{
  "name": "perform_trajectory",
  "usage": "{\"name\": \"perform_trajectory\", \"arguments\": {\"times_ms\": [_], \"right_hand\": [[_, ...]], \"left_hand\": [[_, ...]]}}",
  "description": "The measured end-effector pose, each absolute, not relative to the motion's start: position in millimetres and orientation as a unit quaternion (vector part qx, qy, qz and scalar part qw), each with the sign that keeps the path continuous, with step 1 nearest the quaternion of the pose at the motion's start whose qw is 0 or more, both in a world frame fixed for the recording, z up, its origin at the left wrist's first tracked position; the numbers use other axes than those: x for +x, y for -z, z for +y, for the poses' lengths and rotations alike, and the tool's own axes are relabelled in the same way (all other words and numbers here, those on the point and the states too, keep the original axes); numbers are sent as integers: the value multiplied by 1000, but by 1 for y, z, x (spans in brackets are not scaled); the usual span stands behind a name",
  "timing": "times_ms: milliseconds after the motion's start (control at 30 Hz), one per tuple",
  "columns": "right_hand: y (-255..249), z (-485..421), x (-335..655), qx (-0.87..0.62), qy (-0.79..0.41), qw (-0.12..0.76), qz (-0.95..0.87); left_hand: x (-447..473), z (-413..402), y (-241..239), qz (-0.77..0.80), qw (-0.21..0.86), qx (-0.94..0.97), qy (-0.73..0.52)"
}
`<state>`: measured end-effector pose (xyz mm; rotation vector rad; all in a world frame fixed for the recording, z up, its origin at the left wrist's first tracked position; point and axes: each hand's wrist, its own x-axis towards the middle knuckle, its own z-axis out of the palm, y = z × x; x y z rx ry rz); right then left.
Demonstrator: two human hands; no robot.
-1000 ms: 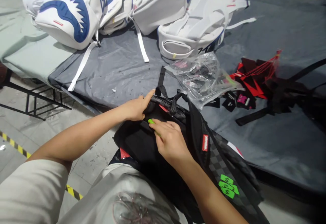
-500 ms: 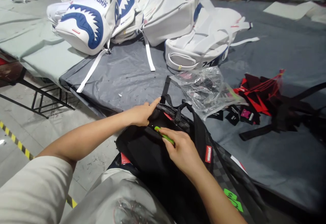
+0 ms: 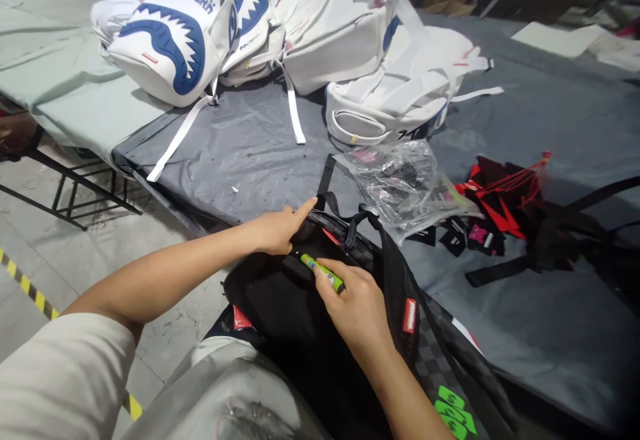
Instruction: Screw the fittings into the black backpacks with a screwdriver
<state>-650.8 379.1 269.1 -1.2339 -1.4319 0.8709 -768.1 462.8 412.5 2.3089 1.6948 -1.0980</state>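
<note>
The left hand (image 3: 277, 230) pinches the top edge of a black backpack (image 3: 300, 307) lying at the near edge of the grey surface (image 3: 240, 153), its fingers closed on it. The right hand (image 3: 357, 307) grips a green marker (image 3: 323, 273) against the bag, just right of the left hand. White backpacks (image 3: 170, 40) lie at the far left

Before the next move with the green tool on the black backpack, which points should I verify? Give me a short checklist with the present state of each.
1. Left hand steadies the top edge of the black backpack: ok.
2. Right hand grips the green tool: ok.
3. Tool tip lies at the backpack's top seam: ok.
4. Left fingers are away from the tool tip: not ok, they lie close beside it.
5. What the tip is doing to the seam: cannot tell.
6. Clear plastic bag lies apart from both hands: ok.
</note>
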Motion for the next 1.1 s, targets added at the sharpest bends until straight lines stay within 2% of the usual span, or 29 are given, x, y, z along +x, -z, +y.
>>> {"name": "perform_trajectory", "arguments": {"times_ms": [167,300,533,667,767,900,1033,1100], "right_hand": [[-273,379,-652,-485,-403,501,-594],[-277,378,-651,-503,-286,523,-626],[-281,378,-647,-497,-251,516,-650],[-281,377,-647,-475,-302,515,-646],[-282,376,-648,-513,-256,498,-651],[-285,375,-651,-493,-296,508,-641],[-289,375,-652,-516,-272,509,-633],[-291,375,-651,-498,-320,500,-632]], "left_hand": [[-768,462,-413,550,40,754,356],[-769,463,-412,550,38,756,353],[-772,464,-410,546,38,763,345],[-773,464,-410,542,34,765,347],[-773,464,-411,538,34,766,349],[-773,465,-411,540,30,765,349],[-775,464,-411,538,36,768,345],[-776,464,-412,541,40,770,337]]}}
